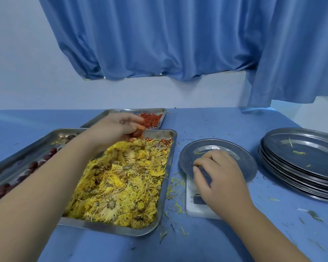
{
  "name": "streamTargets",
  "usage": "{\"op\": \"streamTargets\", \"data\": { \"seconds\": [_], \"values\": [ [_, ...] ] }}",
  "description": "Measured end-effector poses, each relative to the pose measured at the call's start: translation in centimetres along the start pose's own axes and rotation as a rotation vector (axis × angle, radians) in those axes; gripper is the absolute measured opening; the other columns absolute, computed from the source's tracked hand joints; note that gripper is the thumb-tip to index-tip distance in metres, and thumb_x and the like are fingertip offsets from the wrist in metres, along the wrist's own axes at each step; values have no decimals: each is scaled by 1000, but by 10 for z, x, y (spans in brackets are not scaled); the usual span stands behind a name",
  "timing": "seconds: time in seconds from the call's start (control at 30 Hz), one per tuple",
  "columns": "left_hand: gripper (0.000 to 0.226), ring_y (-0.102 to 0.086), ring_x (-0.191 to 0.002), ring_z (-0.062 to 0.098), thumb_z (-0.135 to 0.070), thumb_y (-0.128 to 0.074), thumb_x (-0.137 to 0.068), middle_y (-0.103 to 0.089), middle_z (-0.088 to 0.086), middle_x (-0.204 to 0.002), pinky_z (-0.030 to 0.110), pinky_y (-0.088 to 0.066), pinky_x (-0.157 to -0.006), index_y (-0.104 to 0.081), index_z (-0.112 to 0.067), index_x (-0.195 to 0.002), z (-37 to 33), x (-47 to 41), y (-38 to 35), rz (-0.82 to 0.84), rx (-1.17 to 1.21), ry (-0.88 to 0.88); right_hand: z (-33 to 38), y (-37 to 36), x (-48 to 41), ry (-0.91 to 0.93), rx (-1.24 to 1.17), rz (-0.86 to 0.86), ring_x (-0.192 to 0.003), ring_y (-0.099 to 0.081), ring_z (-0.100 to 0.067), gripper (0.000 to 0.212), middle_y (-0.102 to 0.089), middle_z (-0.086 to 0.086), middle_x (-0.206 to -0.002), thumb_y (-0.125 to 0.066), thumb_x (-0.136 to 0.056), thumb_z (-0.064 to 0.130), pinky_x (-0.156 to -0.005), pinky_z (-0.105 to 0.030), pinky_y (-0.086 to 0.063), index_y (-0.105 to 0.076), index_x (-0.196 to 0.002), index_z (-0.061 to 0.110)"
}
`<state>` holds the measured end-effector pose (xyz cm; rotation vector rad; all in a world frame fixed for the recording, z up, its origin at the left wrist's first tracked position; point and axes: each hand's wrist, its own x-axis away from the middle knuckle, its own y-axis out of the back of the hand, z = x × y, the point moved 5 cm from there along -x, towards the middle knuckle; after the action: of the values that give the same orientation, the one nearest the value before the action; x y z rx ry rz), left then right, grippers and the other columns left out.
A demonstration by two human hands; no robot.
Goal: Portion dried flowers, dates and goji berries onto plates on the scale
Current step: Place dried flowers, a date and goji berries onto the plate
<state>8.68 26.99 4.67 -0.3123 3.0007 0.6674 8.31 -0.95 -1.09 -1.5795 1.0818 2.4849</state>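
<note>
A steel tray (165,188) in front of me is heaped with yellow dried flowers (125,182). Over its far edge my left hand (117,129) grips a dark red date (138,133) in curled fingers. More dates (32,165) lie in a tray (17,159) at the left, partly hidden by my forearm. Goji berries (151,119) fill the far tray (121,112). A round metal plate (244,167) sits on the white scale (197,207). My right hand (218,176) rests on the plate's near rim, fingers curled over its edge.
A stack of several metal plates (301,163) stands at the right on the blue table (206,242). Loose petals and stems are scattered around the scale and the table's right side. A blue curtain (159,38) hangs behind.
</note>
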Motion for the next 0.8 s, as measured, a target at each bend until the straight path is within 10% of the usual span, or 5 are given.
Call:
{"op": "streamTargets", "data": {
  "seconds": [0.27,0.8],
  "values": [
    [32,-67,-76,5,4,-57,-86,-72,0,-93,20,-54,-63,-68,-24,-94,-29,-31,-133,241,-295,-58,-63,27,2,-444,-152,-156,-91,-48,-15,9,-56,6,-85,-63,-85,11,-77,-20,-33,-66,-81,19],
    [11,-65,-81,-6,-29,-70,-86,-72,-15,-88,4,-42,-61,-72,-35,-94,-52,-62,-141,177,-366,-152,-59,7,-46,-387,-172,78,-94,-46,-13,7,-54,6,-92,-57,-84,26,-79,-27,-36,-65,-84,24]
  ]
}}
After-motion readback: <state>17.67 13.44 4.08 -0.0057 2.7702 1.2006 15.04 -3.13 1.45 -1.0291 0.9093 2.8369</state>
